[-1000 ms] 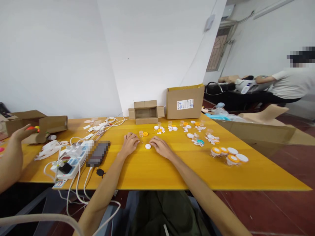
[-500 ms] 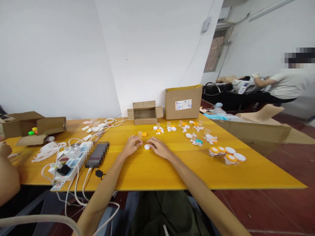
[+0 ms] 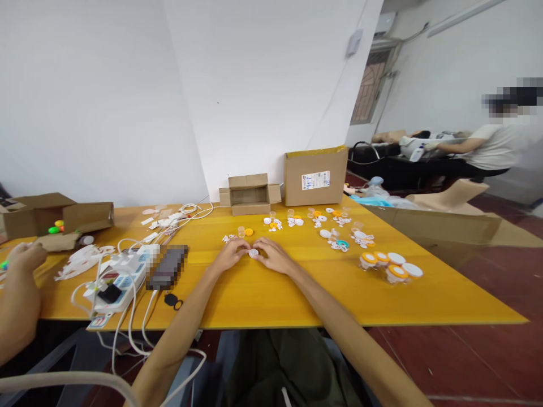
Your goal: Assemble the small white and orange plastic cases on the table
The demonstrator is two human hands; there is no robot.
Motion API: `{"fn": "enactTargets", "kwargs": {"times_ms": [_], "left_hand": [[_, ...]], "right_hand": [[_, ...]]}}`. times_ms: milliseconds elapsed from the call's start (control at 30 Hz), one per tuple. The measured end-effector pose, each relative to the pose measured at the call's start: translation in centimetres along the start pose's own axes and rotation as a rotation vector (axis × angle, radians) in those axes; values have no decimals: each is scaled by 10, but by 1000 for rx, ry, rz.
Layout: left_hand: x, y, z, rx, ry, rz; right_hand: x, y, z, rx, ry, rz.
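Between my hands, just above or on the table, is a small white round cap (image 3: 253, 254) with some greyish detail on its face. My left hand (image 3: 230, 254) has its bent fingertips at the cap's left edge. The thumb and fingers of my right hand (image 3: 274, 256) close around its right side. Small white parts with dark spots (image 3: 228, 238) lie just beyond my left hand. Behind them stand a clear small cup (image 3: 241, 232) and an orange ring-shaped lid (image 3: 249, 232).
Groups of cups, lids and small parts (image 3: 292, 219) lie at the back right. Assembled orange and white lidded cups (image 3: 391, 265) stand farther right. An open carton (image 3: 250, 198) and a closed box (image 3: 316, 178) stand behind. A power strip (image 3: 127, 277), cables and phone (image 3: 168, 268) occupy the left, beside another person's arm (image 3: 19, 299).
My left hand has moved right to the cap, uncovering the small white parts beyond it. The cap now shows greyish detail. The other person's hand at far left has shifted right.
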State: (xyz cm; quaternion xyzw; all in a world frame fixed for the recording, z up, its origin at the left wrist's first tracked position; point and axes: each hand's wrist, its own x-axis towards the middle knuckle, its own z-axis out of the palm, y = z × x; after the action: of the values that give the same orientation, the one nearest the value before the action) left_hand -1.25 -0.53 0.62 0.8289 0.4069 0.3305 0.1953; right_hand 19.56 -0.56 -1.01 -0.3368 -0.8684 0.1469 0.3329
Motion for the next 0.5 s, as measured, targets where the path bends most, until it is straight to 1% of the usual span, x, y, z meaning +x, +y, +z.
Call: {"fn": "enactTargets", "kwargs": {"times_ms": [367, 500], "left_hand": [[3, 0, 4, -38, -6, -56], [4, -1, 5, -42, -10, -53]], "right_hand": [[1, 5, 2, 21, -9, -15], [1, 6, 2, 23, -9, -26]]}}
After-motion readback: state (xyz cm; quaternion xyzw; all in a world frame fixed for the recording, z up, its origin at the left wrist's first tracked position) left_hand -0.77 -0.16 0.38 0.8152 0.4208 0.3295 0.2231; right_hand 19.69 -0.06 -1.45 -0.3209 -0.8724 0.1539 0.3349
